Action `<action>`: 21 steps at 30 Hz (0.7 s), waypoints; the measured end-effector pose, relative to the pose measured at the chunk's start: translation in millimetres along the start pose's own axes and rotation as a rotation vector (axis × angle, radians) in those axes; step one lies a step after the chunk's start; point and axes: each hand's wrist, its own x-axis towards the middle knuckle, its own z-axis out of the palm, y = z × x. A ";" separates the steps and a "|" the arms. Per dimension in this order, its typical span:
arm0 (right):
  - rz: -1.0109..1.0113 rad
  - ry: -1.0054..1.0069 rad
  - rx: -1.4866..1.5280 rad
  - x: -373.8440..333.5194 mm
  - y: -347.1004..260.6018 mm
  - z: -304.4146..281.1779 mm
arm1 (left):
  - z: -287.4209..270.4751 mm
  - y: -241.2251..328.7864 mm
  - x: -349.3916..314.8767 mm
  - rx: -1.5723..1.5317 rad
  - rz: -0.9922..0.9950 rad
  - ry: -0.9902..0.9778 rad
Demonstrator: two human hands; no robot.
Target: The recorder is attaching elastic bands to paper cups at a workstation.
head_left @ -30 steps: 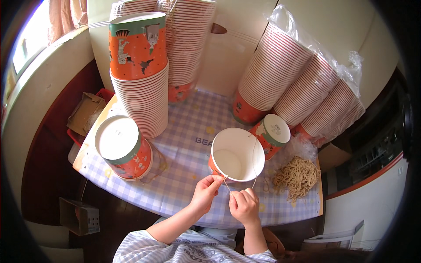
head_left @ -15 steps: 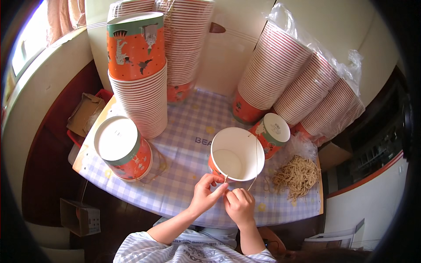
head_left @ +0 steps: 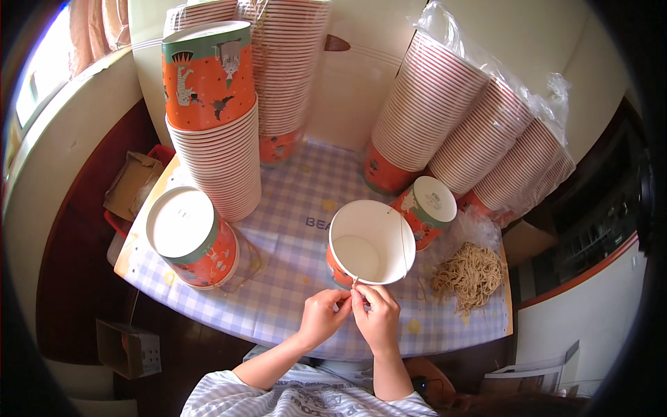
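A white-lined paper bucket (head_left: 340,226) with an orange printed outside stands upright before me, its mouth tilted towards my view. A thin tan string (head_left: 405,240) is fixed near its far rim and runs down the right side of the mouth. At the near rim, a bit of string shows at a small loop or knot. My left hand (head_left: 324,318) pinches there with thumb and finger. My right hand (head_left: 378,320) pinches close beside it, fingertips almost touching the left ones. The string ends between the fingers are mostly hidden.
A heap of tan strings (head_left: 470,278) lies at the right. Behind it are a small upturned bucket (head_left: 436,201) and plastic-wrapped bucket stacks (head_left: 431,104). Upturned buckets (head_left: 198,240) and a tall stack (head_left: 219,156) stand at the left on the checked tablecloth (head_left: 292,264).
My right hand has moved up to the near rim, its fingers now at the knot beside my left hand. The string on the right side has drawn closer to the bucket.
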 end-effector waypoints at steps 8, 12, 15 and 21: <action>0.104 0.095 0.010 3.9 1.9 9.4 | 7.5 -4.6 -5.8 0.083 0.173 -0.034; 0.096 0.129 -0.033 6.5 0.7 9.3 | 14.4 -8.6 -7.4 0.087 0.246 -0.040; 0.119 0.153 -0.047 8.2 0.8 10.9 | 17.8 -6.0 -10.0 0.041 0.237 -0.031; 0.180 0.127 0.008 16.9 6.4 9.7 | 23.5 -11.4 -12.2 0.021 0.308 -0.081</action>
